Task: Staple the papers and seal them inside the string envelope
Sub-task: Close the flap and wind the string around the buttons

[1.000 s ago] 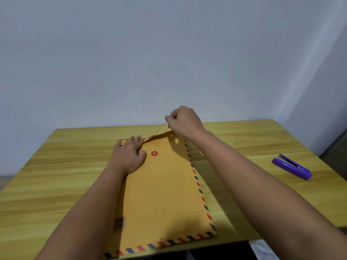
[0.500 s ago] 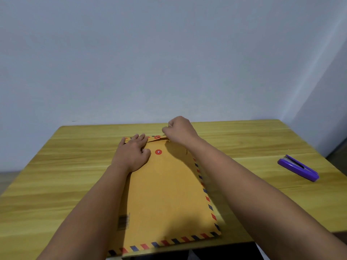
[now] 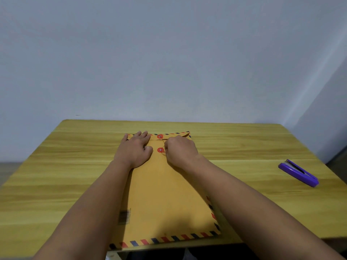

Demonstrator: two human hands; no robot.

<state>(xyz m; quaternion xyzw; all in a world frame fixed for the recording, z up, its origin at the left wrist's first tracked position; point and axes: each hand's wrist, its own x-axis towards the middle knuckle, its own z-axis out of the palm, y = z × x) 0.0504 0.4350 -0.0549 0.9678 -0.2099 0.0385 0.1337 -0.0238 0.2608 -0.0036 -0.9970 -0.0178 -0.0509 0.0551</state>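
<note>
Fingers of the left hand (image 3: pixel 133 150) lie straight and close together, palm down, pressing flat on the far left part of the mustard-yellow paper string envelope with red-and-blue striped borders (image 3: pixel 165 194); the fingertips reach its far edge and the thumb points toward the lower red round paper button (image 3: pixel 160 150), just beside it. The right hand (image 3: pixel 180 151) is curled into a loose fist resting on the envelope just right of that button, its fingertips pinching the thin dark string (image 3: pixel 163 142), which runs as a fine line from the upper red round paper button (image 3: pixel 160 136) on the folded-down flap toward the lower one. How the string sits round the lower button is too fine to make out, and the pinch itself is tucked under the knuckles.

The envelope lies flat in the middle of the yellow wood-grain tabletop (image 3: pixel 65 175), its long sides running from the near edge toward the far edge, its near end at the tabletop's near edge. Both forearms cross over it, covering much of its left side and its right border; a blurred barcode print (image 3: pixel 124 217) shows between the left forearm and the near left corner. Any papers are out of sight. A purple plastic stapler (image 3: pixel 298 173) lies closed near the right edge of the tabletop, well apart from the envelope. The tabletop's near corners are cut off by the frame.
</note>
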